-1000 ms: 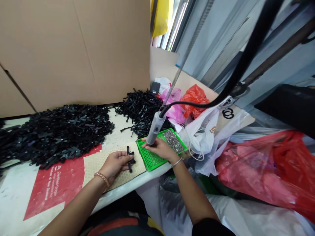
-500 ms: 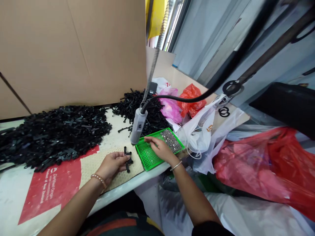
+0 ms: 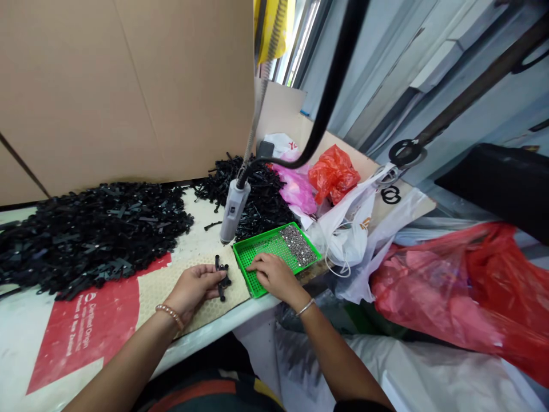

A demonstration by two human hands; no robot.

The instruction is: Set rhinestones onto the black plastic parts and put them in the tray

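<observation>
In the head view, my left hand [image 3: 196,289] pinches a small black plastic part [image 3: 222,279] with knobbed arms, above the beige textured mat. My right hand [image 3: 274,277] is over the near left of a green perforated tray [image 3: 243,273]. Its index finger reaches toward the tray floor and the other fingers are partly bent; I see nothing held. Small shiny metal pieces [image 3: 295,243], which look like screws, are heaped at the tray's far right end. A grey electric screwdriver [image 3: 234,212] hangs on a coiled spring just beyond the tray's left corner, touched by neither hand.
A large heap of black parts [image 3: 115,229] covers the table's left, with a second heap [image 3: 261,194] behind the screwdriver. A black cable [image 3: 330,97] loops overhead. Pink [image 3: 295,189] and red [image 3: 334,171] plastic bags lie at the back right. A cardboard panel [image 3: 128,91] stands behind.
My right hand has moved toward me over the tray, its fingers bending downward. The screwdriver and its cable have swung to the left. My left hand keeps its hold on the black part.
</observation>
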